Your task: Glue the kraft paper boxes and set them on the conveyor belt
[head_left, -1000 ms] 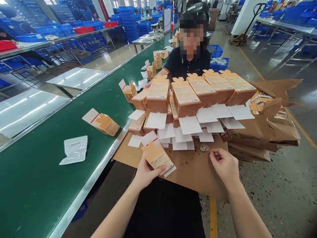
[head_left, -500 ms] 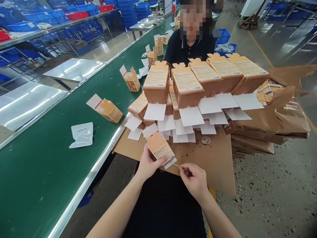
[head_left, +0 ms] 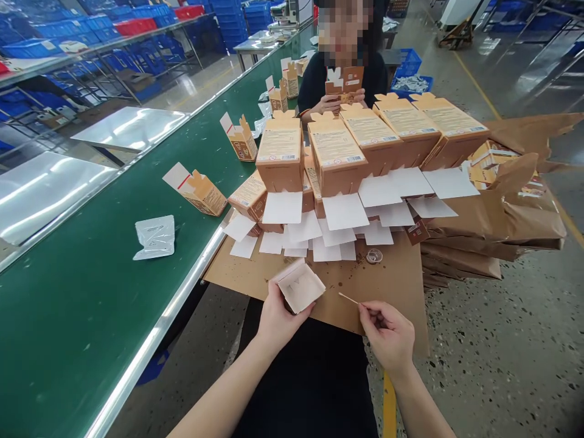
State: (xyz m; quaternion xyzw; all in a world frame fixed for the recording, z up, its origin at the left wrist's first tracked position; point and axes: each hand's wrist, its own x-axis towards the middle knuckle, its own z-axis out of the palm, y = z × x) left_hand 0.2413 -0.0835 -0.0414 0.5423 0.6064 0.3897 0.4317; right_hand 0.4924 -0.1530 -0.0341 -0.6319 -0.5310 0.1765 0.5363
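My left hand [head_left: 285,319] is wrapped round a small carton [head_left: 301,286], whose open end faces me and shows a pale, bare inside. Between the thumb and fingers of my right hand [head_left: 387,334] is a thin cotton swab [head_left: 348,298], its tip pointing left toward the carton but apart from it. A small clear round dish [head_left: 374,256] lies on the brown cardboard sheet [head_left: 392,292] beyond the swab. Behind it stand stacked orange-brown cartons [head_left: 340,152] with white flaps [head_left: 345,212] sticking out toward me.
On the left runs a green conveyor belt [head_left: 91,328] carrying a silver pouch [head_left: 155,237] and several open cartons [head_left: 201,193]. A co-worker [head_left: 305,85] across the stack holds a carton [head_left: 344,82]. Brown paper wrapping [head_left: 497,225] lies at the right.
My left hand has turned the carton so its open end faces me. My right hand has drawn the swab away to the right. The co-worker's hands and a carton have come into view.
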